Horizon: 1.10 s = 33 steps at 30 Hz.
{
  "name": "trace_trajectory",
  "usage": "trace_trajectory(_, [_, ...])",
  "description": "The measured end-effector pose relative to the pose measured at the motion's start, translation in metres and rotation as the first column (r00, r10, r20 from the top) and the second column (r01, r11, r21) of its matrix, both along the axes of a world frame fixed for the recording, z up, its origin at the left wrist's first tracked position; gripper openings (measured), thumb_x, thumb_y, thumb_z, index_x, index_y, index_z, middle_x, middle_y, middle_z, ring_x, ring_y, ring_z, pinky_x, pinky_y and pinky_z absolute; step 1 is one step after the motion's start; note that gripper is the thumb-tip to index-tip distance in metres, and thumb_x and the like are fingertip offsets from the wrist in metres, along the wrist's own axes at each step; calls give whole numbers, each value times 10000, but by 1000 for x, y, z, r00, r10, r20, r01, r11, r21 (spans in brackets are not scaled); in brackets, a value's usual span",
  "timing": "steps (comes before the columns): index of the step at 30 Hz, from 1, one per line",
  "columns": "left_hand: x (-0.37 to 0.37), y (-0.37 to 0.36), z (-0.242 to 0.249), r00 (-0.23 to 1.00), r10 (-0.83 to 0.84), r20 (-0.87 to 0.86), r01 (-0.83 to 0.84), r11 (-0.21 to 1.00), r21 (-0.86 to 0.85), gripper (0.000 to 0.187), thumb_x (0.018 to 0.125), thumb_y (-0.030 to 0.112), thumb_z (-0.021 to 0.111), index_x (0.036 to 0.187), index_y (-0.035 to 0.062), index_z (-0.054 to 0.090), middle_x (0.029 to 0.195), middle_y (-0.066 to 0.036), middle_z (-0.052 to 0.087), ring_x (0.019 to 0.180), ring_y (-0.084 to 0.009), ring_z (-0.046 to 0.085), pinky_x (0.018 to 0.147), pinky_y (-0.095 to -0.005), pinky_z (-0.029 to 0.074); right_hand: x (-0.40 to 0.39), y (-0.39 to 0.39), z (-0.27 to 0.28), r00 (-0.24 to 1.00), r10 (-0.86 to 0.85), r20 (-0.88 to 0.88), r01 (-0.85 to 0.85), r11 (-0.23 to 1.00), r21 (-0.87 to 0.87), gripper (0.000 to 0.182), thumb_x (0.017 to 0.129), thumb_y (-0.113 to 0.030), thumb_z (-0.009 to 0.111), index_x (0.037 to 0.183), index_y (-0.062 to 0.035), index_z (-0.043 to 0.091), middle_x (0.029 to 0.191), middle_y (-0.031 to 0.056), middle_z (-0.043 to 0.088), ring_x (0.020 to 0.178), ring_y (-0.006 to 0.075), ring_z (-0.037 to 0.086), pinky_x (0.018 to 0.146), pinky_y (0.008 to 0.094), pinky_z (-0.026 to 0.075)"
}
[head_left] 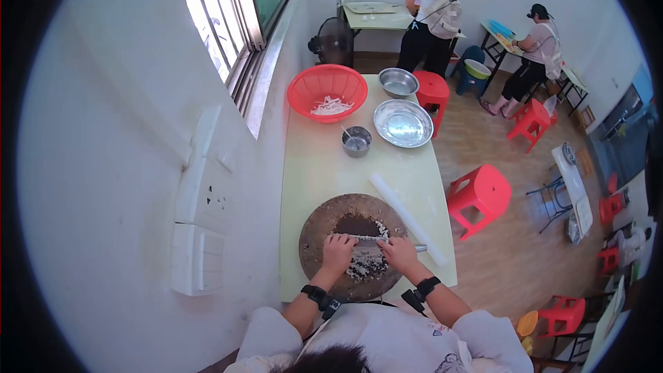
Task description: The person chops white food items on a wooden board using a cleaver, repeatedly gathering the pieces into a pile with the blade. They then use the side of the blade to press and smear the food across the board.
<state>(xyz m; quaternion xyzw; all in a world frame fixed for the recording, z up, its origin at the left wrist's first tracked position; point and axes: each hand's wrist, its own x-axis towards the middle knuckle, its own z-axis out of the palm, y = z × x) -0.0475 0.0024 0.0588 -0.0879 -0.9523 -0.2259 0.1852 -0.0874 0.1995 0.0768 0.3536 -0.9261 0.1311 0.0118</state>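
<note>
A round dark board (319, 228) lies near the front of the pale table, with whitish chopped bits (366, 266) spread over it. Across the board lies a cleaver (366, 242), its metal handle pointing right. My left hand (338, 251) has its fingers closed on the left end of the blade's upper edge. My right hand (399, 253) grips the blade near the handle. Some white bits sit along the blade's top edge and beyond it. A long white rolling pin (407, 217) lies slantwise to the right, partly behind the board.
A red basket (328, 90) with white strips, a small metal pot (356, 142), a metal bowl (398, 82) and a metal tray (403, 123) stand at the table's far end. Red stools (481, 197) are on the right. Two people stand at tables farther back. A wall runs along the left.
</note>
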Motion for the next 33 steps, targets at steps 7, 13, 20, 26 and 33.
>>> trace_trajectory(7, [30,3,-20,984,-106,145,123,986,-113,163,685,100,506,811,163,587,774,-12,526,767,-200,513,705,-352,376,27,0,-30,995,-60,74,52,993,105,205,712,-154,540,900,-187,614,677,24,543,683,208,567,582,370,402])
trace_trajectory(13, [23,3,8,997,-77,10,78,988,-133,134,674,107,518,783,162,573,736,-9,500,742,-188,504,681,-341,366,22,1,0,999,-39,37,37,998,48,149,713,-148,527,841,-173,597,665,38,559,647,221,574,576,366,428])
trace_trajectory(20, [2,-13,-25,992,-117,-46,108,981,-162,91,674,134,532,754,159,568,725,-3,494,733,-180,489,666,-339,360,10,-22,-23,994,-62,88,58,997,48,104,723,-165,527,824,-140,532,636,77,549,571,260,572,480,396,436])
trace_trajectory(26, [0,-21,-7,993,-104,-64,95,986,-134,52,662,165,544,712,164,558,703,10,491,724,-172,489,690,-331,356,7,-26,7,994,-40,104,31,996,87,121,726,-163,515,842,-143,542,629,80,546,548,274,573,471,392,449])
trace_trajectory(33, [2,-18,-33,989,-116,-96,105,988,-111,128,679,131,506,772,174,582,726,9,491,730,-170,490,674,-331,361,11,-22,-18,988,-43,148,18,985,170,190,723,-128,482,904,-145,536,694,101,568,601,278,587,499,402,457])
